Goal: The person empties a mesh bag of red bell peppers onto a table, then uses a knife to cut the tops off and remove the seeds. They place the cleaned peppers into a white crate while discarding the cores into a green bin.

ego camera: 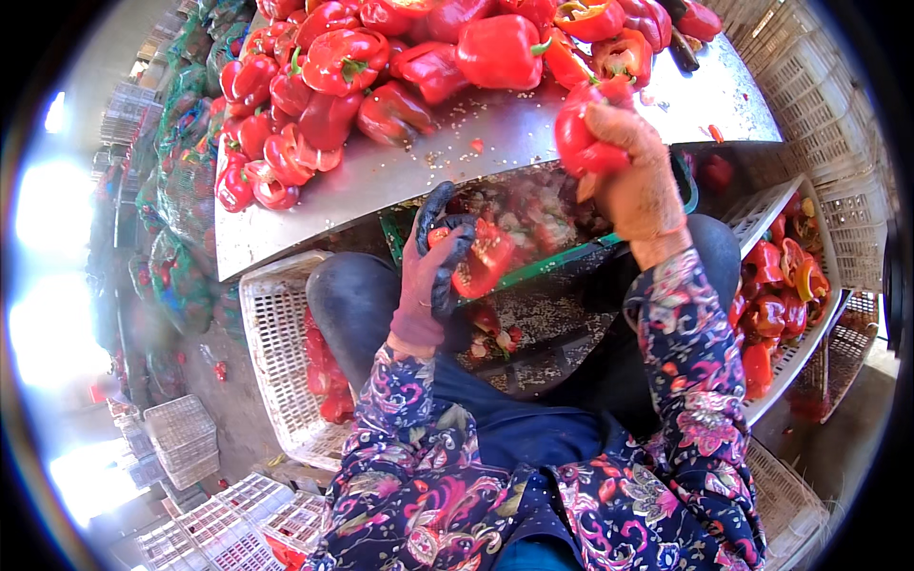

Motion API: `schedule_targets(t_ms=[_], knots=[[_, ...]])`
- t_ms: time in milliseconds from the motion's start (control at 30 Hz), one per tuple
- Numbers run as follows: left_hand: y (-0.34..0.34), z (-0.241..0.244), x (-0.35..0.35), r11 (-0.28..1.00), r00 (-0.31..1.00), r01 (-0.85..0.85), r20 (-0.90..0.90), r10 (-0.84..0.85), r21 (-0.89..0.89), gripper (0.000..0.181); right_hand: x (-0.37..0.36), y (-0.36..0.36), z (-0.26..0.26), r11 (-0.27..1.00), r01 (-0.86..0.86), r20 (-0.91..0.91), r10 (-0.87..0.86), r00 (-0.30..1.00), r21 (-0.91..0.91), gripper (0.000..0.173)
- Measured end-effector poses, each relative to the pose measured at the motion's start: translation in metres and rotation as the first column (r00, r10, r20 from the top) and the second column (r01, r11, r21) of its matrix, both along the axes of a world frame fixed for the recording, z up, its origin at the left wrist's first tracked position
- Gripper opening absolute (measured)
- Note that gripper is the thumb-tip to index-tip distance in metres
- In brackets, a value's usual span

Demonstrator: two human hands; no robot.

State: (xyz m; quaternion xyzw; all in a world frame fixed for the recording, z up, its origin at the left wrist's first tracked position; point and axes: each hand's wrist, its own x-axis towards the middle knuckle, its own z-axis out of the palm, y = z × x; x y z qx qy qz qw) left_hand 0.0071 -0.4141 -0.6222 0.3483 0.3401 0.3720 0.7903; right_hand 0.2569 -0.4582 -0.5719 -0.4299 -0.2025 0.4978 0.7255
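My left hand (pixel 435 264), in a purple glove with dark coated fingers, holds a piece of cut red bell pepper (pixel 484 258) with seeds on its inner face. My right hand (pixel 635 171), in an orange-brown fabric glove, grips a red bell pepper (pixel 582 135) at the edge of the metal table (pixel 457 153). Beyond both hands, whole and opened red peppers (pixel 343 57) are heaped on the table. Below, between the knees, a green-rimmed container (pixel 546 265) holds pepper cores and seeds. A dark-handled tool (pixel 683 51), perhaps a knife, lies at the far right of the heap.
White plastic crates with red peppers stand beside my left knee (pixel 275 357) and my right knee (pixel 821 335). Green mesh sacks (pixel 189 157) are stacked at the left. More crates (pixel 182 435) stand at the lower left and along the right. Several pepper scraps lie on the floor.
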Motion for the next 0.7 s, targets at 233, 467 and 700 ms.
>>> schedule_targets(t_ms=[233,467,700], knots=[[-0.001,0.004,-0.002,0.949,0.969,-0.219,-0.059,0.238,0.228,0.055,-0.007,-0.004,0.003,0.992,-0.029,0.21,0.055,0.976,-0.124,0.025],[0.022,0.043,0.04,-0.103,0.641,0.355,-0.162,0.75,0.929,0.051,-0.001,-0.008,0.01,0.982,0.106,0.094,-0.092,0.991,-0.158,0.021],[0.058,0.081,0.002,-0.392,0.562,0.589,-0.01,0.827,0.706,0.06,0.005,0.002,-0.012,0.966,0.146,0.236,-0.094,0.967,-0.213,0.025]])
